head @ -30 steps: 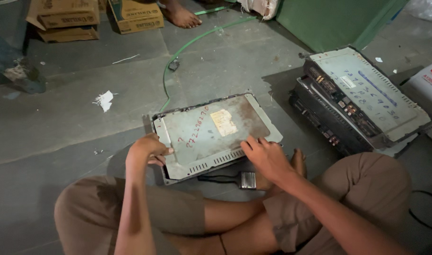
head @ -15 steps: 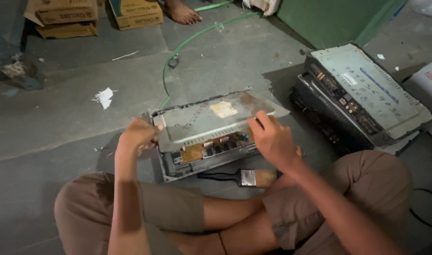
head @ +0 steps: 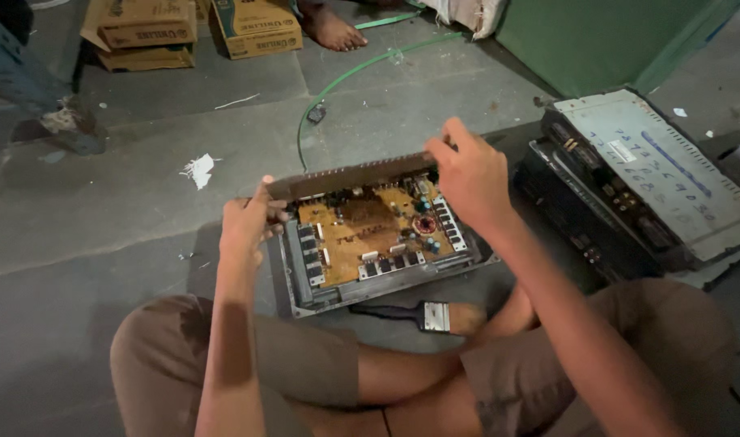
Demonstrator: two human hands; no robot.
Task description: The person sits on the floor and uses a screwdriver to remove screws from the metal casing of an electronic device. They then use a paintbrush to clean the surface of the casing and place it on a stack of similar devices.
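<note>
Grey sheet metal, the cover panel [head: 350, 176] stood tilted up on edge above the open chassis [head: 378, 243], its long axis running from one hand to the other. The left hand [head: 248, 220] was closed on the panel's near-left corner, fingers curled over the edge; the right hand [head: 467, 174] was clamped over the far-right end, thumb side toward the body. Neither hand was nearer than the other: each held its own end, with the panel spanning the gap between them. Directly below the panel and both hands lay the brown circuit board [head: 370, 231] inside the chassis, exposed, with rows of dark parts along its left and right rims. Toward the body from the right hand, a paintbrush [head: 423, 316] lay on the concrete floor [head: 103, 218], just beside the chassis. Well to the right of the right hand sat a stack of similar metal units [head: 637, 178]. Beyond the panel a green cable [head: 338, 81] curved across the floor, with cardboard boxes [head: 192, 28] farther off. Nothing stood between the hands and the panel
</note>
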